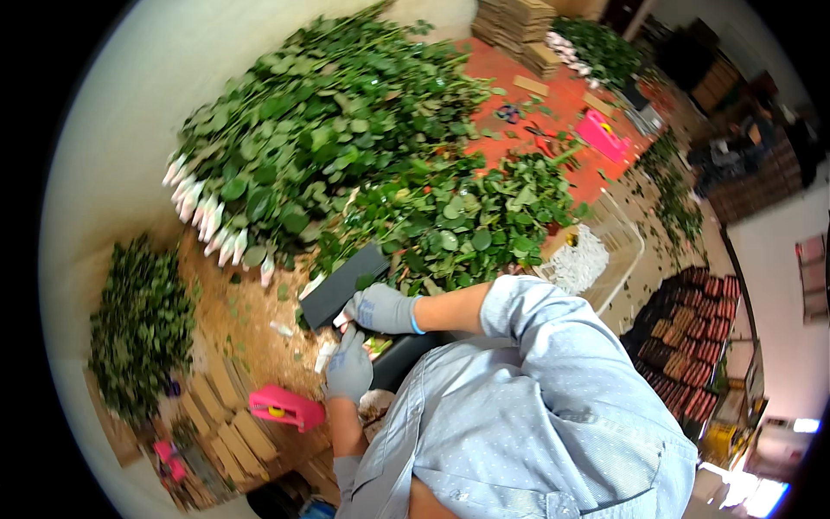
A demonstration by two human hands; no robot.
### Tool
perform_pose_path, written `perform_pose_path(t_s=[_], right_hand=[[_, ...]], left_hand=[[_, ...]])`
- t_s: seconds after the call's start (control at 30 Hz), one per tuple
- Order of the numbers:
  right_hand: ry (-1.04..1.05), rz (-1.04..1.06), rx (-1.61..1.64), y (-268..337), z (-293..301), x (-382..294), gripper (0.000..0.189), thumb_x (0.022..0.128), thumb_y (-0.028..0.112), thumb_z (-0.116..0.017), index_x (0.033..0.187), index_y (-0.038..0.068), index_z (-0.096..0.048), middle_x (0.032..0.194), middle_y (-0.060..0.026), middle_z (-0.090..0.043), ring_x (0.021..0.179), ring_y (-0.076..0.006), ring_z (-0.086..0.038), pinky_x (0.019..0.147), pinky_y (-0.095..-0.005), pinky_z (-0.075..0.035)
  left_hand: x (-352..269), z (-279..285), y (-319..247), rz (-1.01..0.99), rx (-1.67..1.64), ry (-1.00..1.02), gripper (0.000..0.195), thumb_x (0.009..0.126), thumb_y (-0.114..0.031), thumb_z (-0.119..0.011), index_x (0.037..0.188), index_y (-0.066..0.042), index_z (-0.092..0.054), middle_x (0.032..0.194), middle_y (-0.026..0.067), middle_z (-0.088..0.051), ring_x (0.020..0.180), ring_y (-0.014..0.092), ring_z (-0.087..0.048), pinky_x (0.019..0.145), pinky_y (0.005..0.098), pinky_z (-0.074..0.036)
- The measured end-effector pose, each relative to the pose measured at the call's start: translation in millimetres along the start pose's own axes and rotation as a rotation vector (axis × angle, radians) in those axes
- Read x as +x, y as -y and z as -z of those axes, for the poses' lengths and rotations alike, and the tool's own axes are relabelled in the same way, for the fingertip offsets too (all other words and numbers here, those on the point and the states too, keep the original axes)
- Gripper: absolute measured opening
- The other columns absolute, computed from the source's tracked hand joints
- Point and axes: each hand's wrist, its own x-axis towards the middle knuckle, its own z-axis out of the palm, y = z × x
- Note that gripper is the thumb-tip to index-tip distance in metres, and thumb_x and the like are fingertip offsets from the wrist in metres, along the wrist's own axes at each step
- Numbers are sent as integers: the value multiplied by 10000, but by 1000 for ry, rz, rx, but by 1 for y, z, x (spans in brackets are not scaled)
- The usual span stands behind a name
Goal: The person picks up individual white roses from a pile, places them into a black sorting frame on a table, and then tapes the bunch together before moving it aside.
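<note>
My left hand (349, 371), in a grey glove, reaches up from below, its fingertips at a small pale pink-and-white piece (342, 320) by the near end of a dark rectangular board (345, 285). My right hand (379, 309), gloved alike, comes in from the right and meets the left at that piece, its fingers closed around it. The glove covers part of the piece, so its kind is not clear. Behind the board lie leafy green rose stems (441, 227). A large pile of stems (324, 123) has buds in white sleeves (204, 207) at its left end.
A pink tape dispenser (287, 407) and cardboard strips (240, 447) lie at the lower left. Another pink dispenser (603, 135) and red-handled pruning shears (542, 141) rest on the red tabletop (499, 74). A clear plastic bin (626, 240) holds white pieces (577, 263). More foliage (142, 324) stands left.
</note>
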Motion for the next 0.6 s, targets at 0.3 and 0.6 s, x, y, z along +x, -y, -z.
perform_pose_path(t_s=[0.3, 0.6], right_hand=[[-127, 20, 62, -4, -17, -16, 180, 903, 239, -639, 957, 73, -681, 865, -122, -680, 744, -318, -696, 629, -433, -543], [-56, -74, 86, -1, -17, 0, 561, 985, 585, -542, 910, 51, -696, 825, -158, -699, 739, -345, -710, 636, -453, -556]], left_hand=[[4, 11, -8, -32, -29, 90, 382, 975, -128, -482, 1301, 5, -628, 1507, 233, -519, 1250, 437, -588, 1015, 483, -490], [5, 7, 9, -54, 32, 142, 406, 993, -137, -481, 1320, 58, -620, 1531, 273, -482, 1381, 425, -497, 1121, 451, -418]])
